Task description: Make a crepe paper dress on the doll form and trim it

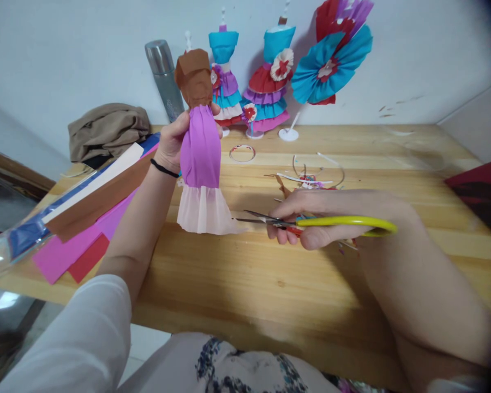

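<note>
My left hand [175, 136] is closed around the waist of a small dress form [200, 147] and holds it up above the table. The form wears a brown crepe paper top, a purple skirt and a pale pink ruffle [204, 212] at the hem. In my right hand [306, 218] is a pair of scissors [343, 220] with yellow handles. Their blades are parted a little and point left, with the lower tip at the right corner of the pale ruffle. The form's stand is hidden.
Two finished paper dresses [225, 46] [270, 79] and a blue paper flower [331, 65] on a stand line the wall. A grey thermos [163, 76], brown cloth [106, 125] and coloured crepe sheets [94, 199] lie left. A tape ring [242, 153] and scraps [311, 180] sit mid-table.
</note>
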The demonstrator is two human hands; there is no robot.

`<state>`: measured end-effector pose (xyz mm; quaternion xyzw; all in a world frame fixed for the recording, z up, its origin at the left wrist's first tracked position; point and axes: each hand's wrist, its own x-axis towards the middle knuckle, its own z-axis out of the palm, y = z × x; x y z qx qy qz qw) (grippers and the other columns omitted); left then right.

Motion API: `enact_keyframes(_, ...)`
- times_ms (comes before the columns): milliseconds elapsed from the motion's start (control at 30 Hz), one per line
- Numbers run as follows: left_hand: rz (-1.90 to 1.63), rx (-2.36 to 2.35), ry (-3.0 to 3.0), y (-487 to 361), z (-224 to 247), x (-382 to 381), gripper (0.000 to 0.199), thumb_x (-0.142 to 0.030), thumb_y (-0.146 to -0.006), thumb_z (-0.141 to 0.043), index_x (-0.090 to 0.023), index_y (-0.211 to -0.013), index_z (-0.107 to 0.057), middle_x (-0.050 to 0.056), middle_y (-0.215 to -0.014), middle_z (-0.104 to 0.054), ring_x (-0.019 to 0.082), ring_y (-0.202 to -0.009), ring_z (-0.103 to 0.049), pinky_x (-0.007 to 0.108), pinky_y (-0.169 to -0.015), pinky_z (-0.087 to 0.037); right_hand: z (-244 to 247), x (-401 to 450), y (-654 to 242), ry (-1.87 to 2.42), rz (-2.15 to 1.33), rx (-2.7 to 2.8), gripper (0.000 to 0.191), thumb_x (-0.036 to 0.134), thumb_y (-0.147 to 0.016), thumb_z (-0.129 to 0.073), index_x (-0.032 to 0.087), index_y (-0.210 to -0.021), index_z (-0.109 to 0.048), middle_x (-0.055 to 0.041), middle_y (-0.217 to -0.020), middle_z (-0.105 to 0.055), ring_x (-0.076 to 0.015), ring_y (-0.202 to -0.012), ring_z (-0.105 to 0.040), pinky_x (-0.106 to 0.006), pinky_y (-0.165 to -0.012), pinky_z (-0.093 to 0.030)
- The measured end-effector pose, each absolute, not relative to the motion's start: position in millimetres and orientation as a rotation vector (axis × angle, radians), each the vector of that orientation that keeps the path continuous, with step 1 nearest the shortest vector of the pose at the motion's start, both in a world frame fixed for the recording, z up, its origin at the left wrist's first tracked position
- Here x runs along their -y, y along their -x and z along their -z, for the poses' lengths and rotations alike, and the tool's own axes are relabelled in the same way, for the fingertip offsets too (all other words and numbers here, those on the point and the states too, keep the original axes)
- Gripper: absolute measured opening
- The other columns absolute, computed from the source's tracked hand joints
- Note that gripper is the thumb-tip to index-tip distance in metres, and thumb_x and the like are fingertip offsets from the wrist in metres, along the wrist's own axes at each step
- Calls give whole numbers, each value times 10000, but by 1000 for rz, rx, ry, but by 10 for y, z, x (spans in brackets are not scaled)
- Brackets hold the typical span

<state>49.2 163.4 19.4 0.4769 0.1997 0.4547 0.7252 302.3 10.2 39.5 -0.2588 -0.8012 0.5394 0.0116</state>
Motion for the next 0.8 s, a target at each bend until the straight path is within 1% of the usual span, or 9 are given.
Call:
enact_keyframes(167, -1001, -410, -1102, -498, -194, -1634, 713, -410, -1035, -5, -164, -937, -667, 95, -674, -651, 194, -584, -670, 284, -530, -528, -391, -100, -2970, 799, -1650, 2498, 406, 510, -908, -586, 106, -911, -626, -36, -769, -592, -111, -668, -500, -217, -579, -405)
enact_keyframes(233, -1004, -417, -1097, -503, -205, -1621, 726, -430, -1040, 8, -167, -926, -659, 85, -664, -637, 183, -567, -663, 271, -521, -514, -391, -95, -2961, 771, -1690, 2538, 351, 463, -884, -621, 112, -881, -631, -24, -719, -595, -107, -634, -505, -212, -559, -403)
enact_keyframes(333, -1006, -429, -1089, -507, -225, -1604, 751, -422, -1040, 43, -167, -918, -653, 77, -654, -626, 167, -539, -639, 260, -509, -499, -398, -93, -2989, 768, -1741, 2559, 281, 384, -860, -645, 105, -897, -642, -13, -686, -607, -100, -614, -523, -202, -546, -401)
enact_keyframes(400, -1003, -439, -1084, -509, -233, -1595, 746, -397, -1038, 48, -169, -910, -650, 80, -653, -630, 164, -546, -632, 259, -518, -505, -403, -101, -3035, 790, -1730, 2519, 287, 389, -883, -624, 102, -895, -636, -13, -699, -603, -93, -624, -514, -200, -553, -400)
enact_keyframes(500, -1029, -438, -1050, -522, -236, -1587, 698, -387, -1045, -5, -173, -905, -654, 75, -654, -638, 171, -579, -641, 268, -542, -523, -386, -115, -3089, 846, -1669, 2381, 330, 436, -905, -638, 106, -916, -636, -18, -744, -603, -98, -666, -522, -206, -585, -419)
enact_keyframes(600, -1095, -440, -967, -543, -251, -1573, 659, -407, -1051, -71, -181, -898, -671, 69, -652, -641, 188, -604, -656, 295, -559, -537, -340, -105, -3036, 974, -1487, 2051, 319, 412, -851, -741, 131, -965, -642, -28, -839, -626, -119, -754, -563, -222, -654, -458)
enact_keyframes(633, -1108, -446, -945, -548, -263, -1565, 641, -417, -1055, -100, -185, -897, -675, 70, -661, -649, 191, -613, -663, 300, -568, -537, -323, -95, -2990, 997, -1419, 1908, 306, 383, -820, -774, 145, -953, -634, -22, -846, -624, -117, -751, -562, -225, -653, -460)
enact_keyframes(700, -1123, -452, -922, -552, -294, -1548, 573, -425, -1066, -178, -198, -918, -683, 67, -702, -678, 184, -642, -679, 290, -597, -535, -291, -71, -2875, 1022, -1423, 1676, 300, 330, -772, -806, 167, -928, -608, -13, -850, -630, -112, -709, -573, -239, -648, -482)
enact_keyframes(800, -1144, -441, -900, -554, -342, -1528, 456, -389, -1066, -283, -219, -968, -695, 54, -736, -706, 173, -668, -688, 269, -629, -529, -256, -46, -2718, 1031, -1437, 1554, 325, 296, -709, -827, 175, -906, -599, -10, -823, -651, -121, -684, -598, -254, -632, -506)
